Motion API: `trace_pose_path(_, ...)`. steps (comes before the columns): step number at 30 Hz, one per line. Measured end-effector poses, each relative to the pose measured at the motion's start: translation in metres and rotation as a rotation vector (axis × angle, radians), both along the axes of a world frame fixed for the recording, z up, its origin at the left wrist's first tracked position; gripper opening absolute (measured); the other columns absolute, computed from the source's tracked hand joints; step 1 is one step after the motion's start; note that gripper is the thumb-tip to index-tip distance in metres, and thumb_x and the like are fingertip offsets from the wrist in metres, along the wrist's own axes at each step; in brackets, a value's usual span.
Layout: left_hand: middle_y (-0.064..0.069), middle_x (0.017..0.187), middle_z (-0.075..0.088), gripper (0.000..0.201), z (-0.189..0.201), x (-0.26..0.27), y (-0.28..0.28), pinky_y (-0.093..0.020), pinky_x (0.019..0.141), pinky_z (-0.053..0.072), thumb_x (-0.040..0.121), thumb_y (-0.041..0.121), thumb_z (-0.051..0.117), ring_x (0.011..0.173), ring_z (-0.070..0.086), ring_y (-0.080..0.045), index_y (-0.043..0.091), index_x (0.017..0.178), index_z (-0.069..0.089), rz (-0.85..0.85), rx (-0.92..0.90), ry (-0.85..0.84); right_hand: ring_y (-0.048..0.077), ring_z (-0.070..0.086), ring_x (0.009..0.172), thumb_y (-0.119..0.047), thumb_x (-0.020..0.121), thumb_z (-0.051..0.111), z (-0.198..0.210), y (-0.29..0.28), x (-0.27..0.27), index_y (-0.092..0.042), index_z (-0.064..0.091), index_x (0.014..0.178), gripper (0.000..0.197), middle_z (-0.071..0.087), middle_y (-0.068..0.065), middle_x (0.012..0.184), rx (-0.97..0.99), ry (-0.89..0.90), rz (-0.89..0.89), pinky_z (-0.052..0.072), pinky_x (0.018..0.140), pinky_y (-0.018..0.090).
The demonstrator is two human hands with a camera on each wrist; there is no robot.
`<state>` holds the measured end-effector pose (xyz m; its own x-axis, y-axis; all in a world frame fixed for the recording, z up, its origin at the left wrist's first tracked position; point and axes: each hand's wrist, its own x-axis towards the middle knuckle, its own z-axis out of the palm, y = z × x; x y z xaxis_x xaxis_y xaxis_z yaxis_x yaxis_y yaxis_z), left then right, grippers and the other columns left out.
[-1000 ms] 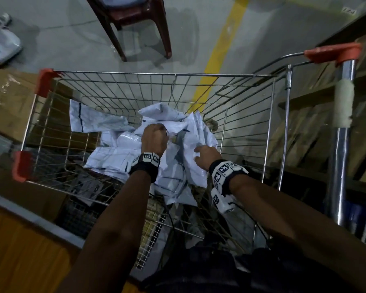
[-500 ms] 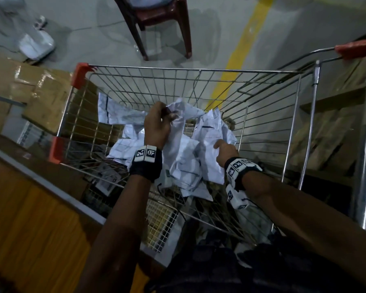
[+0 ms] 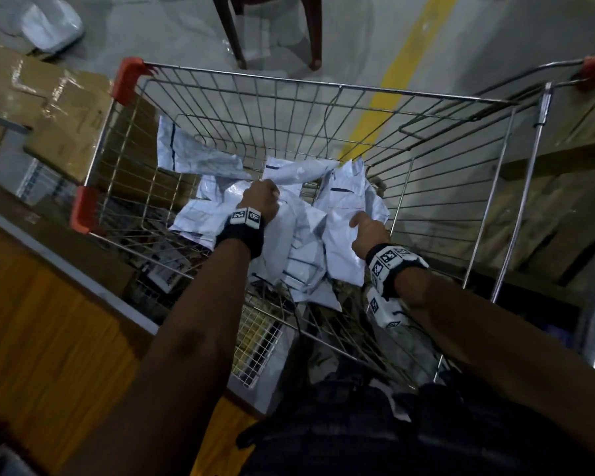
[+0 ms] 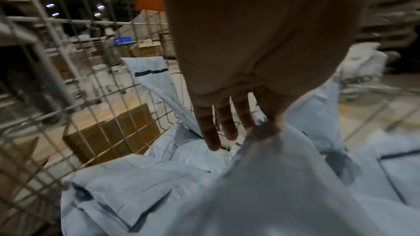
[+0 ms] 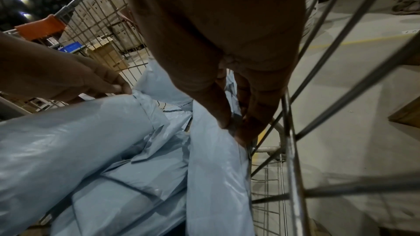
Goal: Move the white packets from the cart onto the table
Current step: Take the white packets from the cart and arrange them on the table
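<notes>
I see a gray floor (image 3: 158, 36) far ahead of my hands. A yellow line (image 3: 402, 73) is painted on it and runs away from my right side. A dark red chair (image 3: 272, 32) stands on the floor, straight ahead and far from my hands. A white bag (image 3: 52, 24) lies on the floor far off to my left. Brown boxes (image 3: 45, 108) with shiny tape sit to my left. Wooden shelves (image 3: 571, 187) are on my right. Small bright lights (image 4: 75, 1) shine high up in the dark. The room is dim.
</notes>
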<state>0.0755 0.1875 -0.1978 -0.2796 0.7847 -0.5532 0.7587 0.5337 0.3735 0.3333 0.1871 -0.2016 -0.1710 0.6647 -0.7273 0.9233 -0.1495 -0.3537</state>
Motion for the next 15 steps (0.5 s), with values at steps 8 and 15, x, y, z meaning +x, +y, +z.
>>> trace_pose_path(8, -0.018, 0.149, 0.039, 0.123, 0.005, 0.024, -0.022, -0.052, 0.104, 0.043, 0.061, 0.084, 0.065, 0.132, 0.044, -0.039, 0.008, 0.15, 0.029, -0.228, -0.353, 0.265, 0.04, 0.058, 0.108, 0.0, 0.085, 0.047, 0.0, -0.001, -0.001, -0.015, 0.048, 0.119, 0.037, 0.059, 0.02, 0.116, -0.011, 0.013, -0.022, 0.044, 0.08, 0.035)
trace_pose_path(15, -0.021, 0.157, 0.027, 0.14, 0.011, 0.034, -0.024, -0.054, 0.106, 0.042, 0.057, 0.046, 0.09, 0.138, 0.038, -0.041, 0.011, 0.157, -0.001, -0.273, -0.588, 0.236, 0.043, 0.044, 0.127, -0.024, 0.09, 0.062, 0.005, -0.005, -0.01, -0.01, 0.039, 0.136, 0.054, 0.037, 0.024, 0.138, -0.053, -0.055, -0.008, 0.044, 0.098, 0.044)
